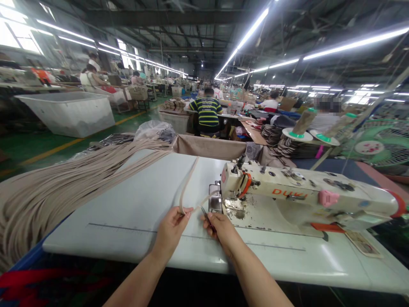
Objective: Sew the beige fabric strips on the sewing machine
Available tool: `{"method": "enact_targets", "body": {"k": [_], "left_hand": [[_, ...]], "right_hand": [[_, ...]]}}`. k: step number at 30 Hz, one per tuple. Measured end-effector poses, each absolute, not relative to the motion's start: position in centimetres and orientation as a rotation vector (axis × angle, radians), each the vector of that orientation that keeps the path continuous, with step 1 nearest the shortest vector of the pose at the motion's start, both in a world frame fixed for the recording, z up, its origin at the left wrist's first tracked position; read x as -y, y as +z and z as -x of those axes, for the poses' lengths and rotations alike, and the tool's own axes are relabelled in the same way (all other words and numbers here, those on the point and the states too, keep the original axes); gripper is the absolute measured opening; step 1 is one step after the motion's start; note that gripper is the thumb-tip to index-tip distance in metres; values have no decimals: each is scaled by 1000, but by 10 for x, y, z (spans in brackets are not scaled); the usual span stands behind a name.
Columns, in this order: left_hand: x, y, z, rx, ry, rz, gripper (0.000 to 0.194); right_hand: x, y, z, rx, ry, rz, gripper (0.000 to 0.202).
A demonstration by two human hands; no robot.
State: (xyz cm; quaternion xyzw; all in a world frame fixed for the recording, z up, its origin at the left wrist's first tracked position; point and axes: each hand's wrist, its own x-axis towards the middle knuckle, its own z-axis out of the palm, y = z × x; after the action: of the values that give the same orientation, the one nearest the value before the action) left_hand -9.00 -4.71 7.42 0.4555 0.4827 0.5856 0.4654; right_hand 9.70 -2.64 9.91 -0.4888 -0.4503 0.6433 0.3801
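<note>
Left hand (172, 224) grip pinching beige strap (188, 183), right hand (220, 228) grip closed on snips (206, 217), beside sewing machine (287, 196)

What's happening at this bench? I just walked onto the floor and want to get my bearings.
A person sits at a white sewing table facing a sewing machine. The left hand pinches a beige strap that loops up and back toward the machine's needle end. The right hand holds a small dark tool, perhaps snips, close to the strap. A big pile of similar straps lies across the table's left side. Other workers sit at benches behind.
</note>
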Motion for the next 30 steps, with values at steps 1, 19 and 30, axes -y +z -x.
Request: {"method": "enact_targets", "body": {"k": [1,19,30], "left_hand": [[50,73,92,-1187,1439,-1137,34],[75,94,153,-1267,1220,-1163,40],[58,88,303,-2111,1000,-1698,58]], "right_hand": [[24,100,-95,1169,1652,1244,58],[61,111,-125,1834,481,1677,21],[89,81,-158,2315,-106,1899,53]]}}
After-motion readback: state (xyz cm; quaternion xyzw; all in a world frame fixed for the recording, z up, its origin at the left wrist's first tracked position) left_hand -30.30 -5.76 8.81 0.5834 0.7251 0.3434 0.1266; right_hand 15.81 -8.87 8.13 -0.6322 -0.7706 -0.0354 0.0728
